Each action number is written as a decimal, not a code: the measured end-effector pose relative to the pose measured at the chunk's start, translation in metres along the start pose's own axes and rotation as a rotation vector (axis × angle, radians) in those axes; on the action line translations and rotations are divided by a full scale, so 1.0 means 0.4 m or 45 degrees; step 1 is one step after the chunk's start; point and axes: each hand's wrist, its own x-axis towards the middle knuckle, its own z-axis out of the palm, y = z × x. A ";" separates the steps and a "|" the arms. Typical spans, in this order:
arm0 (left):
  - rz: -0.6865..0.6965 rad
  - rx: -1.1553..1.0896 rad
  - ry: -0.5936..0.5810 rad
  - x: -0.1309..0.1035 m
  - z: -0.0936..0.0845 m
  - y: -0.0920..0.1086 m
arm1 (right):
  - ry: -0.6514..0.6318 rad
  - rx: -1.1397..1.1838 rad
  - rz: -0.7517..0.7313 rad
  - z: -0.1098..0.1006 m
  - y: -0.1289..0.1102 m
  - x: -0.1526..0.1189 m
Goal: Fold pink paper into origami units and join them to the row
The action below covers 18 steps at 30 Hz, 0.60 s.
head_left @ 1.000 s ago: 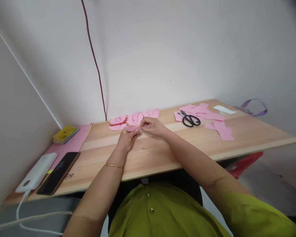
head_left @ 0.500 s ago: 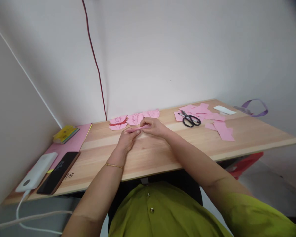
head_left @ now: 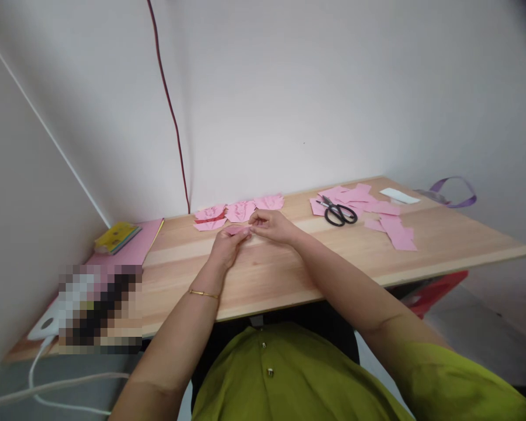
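My left hand [head_left: 226, 245] is closed on a small piece of pink paper [head_left: 235, 230], held just above the wooden table [head_left: 263, 275]. My right hand [head_left: 269, 225] meets it from the other side, its thumb and fingers pinched at the paper's right end. Most of the paper is covered by my fingers, so its folds cannot be made out. Right behind my hands lie several crinkled pink paper pieces [head_left: 240, 211] in a row, a dark red strip [head_left: 210, 218] across the leftmost.
Black-handled scissors [head_left: 339, 214] lie on loose pink paper strips [head_left: 397, 231] at the right, with a white strip [head_left: 398, 195] beyond. At the left are a pink sheet [head_left: 144, 237], a yellow packet [head_left: 116, 238] and a white power bank [head_left: 48, 321] with its cable. A wall [head_left: 263, 105] borders the table's back.
My right fingers have shifted slightly along the paper, and less of it shows between my hands. The things on the table have stayed put.
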 end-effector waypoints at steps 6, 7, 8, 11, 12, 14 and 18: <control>0.012 0.091 0.011 0.005 -0.015 -0.012 | -0.056 -0.033 -0.013 0.002 -0.003 0.001; 0.008 0.106 0.009 0.005 -0.016 -0.013 | -0.059 -0.041 -0.013 0.003 -0.004 0.000; 0.004 0.119 0.007 0.005 -0.016 -0.014 | -0.066 -0.042 -0.011 0.003 -0.005 0.000; -0.020 0.143 0.010 0.004 -0.013 -0.016 | -0.080 -0.042 0.004 0.004 -0.006 -0.001; -0.030 0.146 0.015 0.003 -0.012 -0.017 | -0.075 -0.046 0.011 0.005 -0.006 -0.001; -0.050 0.152 0.025 0.002 -0.012 -0.020 | -0.055 -0.059 0.030 0.005 -0.006 -0.001; -0.074 0.171 0.035 0.000 -0.013 -0.021 | -0.058 -0.061 0.080 0.004 -0.004 -0.001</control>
